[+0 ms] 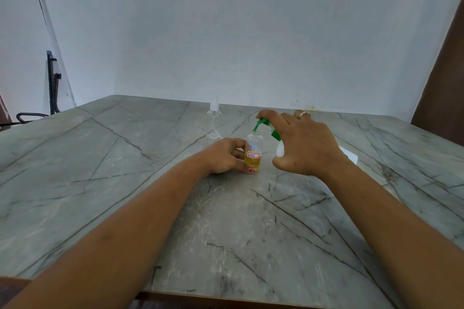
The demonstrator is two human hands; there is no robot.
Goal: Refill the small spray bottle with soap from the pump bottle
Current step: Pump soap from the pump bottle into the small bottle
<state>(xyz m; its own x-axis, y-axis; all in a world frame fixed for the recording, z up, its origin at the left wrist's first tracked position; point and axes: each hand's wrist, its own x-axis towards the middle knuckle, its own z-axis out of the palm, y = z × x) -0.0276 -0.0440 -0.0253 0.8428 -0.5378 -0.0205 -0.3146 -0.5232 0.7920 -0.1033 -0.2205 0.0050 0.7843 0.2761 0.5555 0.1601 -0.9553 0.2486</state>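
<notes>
Roughly a third full of yellow soap, the small spray bottle (254, 153) stands uncapped on the table (125, 183), pinched by the left hand (223, 155), while the right hand (301, 143) grips the pump bottle (280, 150), its green nozzle (261, 123) over the mouth, so further pumping and recapping likely remain.

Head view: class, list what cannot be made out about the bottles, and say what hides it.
- Pump bottle: body mostly hidden behind right hand, head view; fill level unseen.
- Small bottle: one side covered by left hand, head view.
- Clear item behind: too faint to identify, head view.
</notes>
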